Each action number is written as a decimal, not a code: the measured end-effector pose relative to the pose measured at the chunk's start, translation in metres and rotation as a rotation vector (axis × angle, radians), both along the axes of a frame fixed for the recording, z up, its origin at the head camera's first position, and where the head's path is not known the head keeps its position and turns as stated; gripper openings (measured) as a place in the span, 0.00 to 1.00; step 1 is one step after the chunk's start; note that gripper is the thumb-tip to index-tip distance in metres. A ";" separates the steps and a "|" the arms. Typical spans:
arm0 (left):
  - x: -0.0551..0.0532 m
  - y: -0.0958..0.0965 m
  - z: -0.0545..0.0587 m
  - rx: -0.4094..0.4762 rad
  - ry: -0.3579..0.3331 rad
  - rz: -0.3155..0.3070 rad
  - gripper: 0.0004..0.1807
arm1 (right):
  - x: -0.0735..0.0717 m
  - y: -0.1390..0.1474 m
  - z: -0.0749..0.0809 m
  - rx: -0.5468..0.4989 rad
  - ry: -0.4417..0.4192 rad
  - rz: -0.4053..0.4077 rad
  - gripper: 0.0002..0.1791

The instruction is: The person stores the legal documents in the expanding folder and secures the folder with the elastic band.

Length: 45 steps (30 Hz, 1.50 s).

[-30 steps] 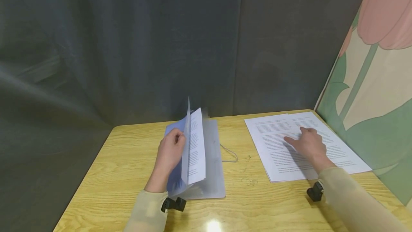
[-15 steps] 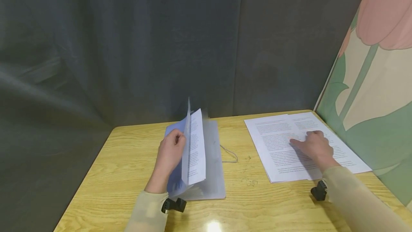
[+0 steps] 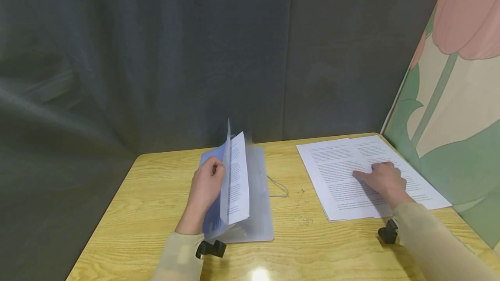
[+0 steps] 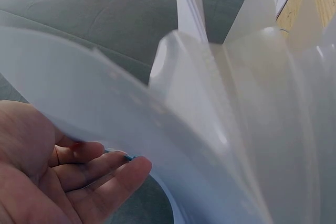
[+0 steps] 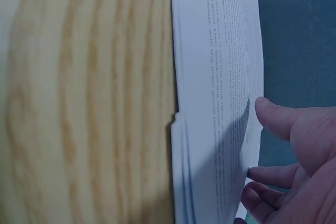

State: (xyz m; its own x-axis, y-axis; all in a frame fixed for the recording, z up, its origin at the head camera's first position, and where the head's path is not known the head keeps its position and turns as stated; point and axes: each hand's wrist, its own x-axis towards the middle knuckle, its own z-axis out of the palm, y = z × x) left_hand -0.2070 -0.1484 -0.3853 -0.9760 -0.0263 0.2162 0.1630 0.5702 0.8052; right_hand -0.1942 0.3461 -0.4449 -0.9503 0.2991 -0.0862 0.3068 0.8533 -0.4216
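A translucent plastic folder [image 3: 259,185] stands partly open on the table, its inner leaves fanned upward. My left hand [image 3: 208,179] holds a raised leaf of it between curled fingers and thumb. In the left wrist view that bluish leaf [image 4: 105,98] bows over the hand [image 4: 79,171]. White printed sheets [image 3: 239,185] stand upright inside the folder, to the right of the leaf. Over to the right, my right hand [image 3: 384,179] rests on two overlapping stacks of printed paper [image 3: 332,177], thumb extended. In the right wrist view its fingertips [image 5: 265,104] are right at the sheets [image 5: 210,51].
A grey elastic loop [image 3: 283,187] lies at the folder's right side. The wooden table [image 3: 156,194] backs onto a dark curtain [image 3: 195,55]. A floral-patterned panel [image 3: 468,142] borders the paper stacks on the right.
My right hand has shifted slightly right and toward me over the printed paper, then settled. The left hand and the folder stay in place.
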 end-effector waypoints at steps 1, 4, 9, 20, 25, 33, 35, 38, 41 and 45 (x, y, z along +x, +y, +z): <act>0.000 0.000 0.000 0.001 -0.002 0.002 0.09 | 0.000 0.000 0.000 -0.006 -0.002 -0.005 0.51; 0.000 0.000 0.000 0.005 -0.008 0.005 0.09 | 0.000 0.000 -0.001 -0.018 -0.006 -0.016 0.51; 0.000 0.000 0.001 0.009 -0.011 0.005 0.09 | -0.001 -0.001 -0.002 -0.015 -0.003 -0.019 0.51; 0.000 0.000 0.000 0.012 -0.014 0.002 0.09 | -0.004 -0.001 0.000 -0.029 -0.034 -0.036 0.51; 0.000 0.001 -0.001 0.010 -0.018 0.006 0.09 | -0.007 -0.001 0.001 -0.051 -0.044 -0.060 0.50; 0.000 0.001 -0.001 -0.005 0.013 0.008 0.10 | -0.008 -0.003 0.006 -0.068 -0.047 -0.065 0.49; 0.000 0.002 -0.001 -0.009 0.018 0.009 0.10 | -0.007 -0.003 0.008 -0.074 -0.061 -0.060 0.50; 0.000 0.002 -0.001 -0.008 0.017 0.008 0.10 | -0.007 -0.002 0.008 -0.079 -0.082 -0.061 0.52; 0.001 0.002 0.001 -0.009 0.014 0.008 0.10 | -0.008 -0.001 0.007 -0.085 -0.087 -0.074 0.52; 0.001 0.002 0.002 -0.009 0.010 0.008 0.10 | -0.010 0.000 0.005 -0.091 -0.079 -0.086 0.52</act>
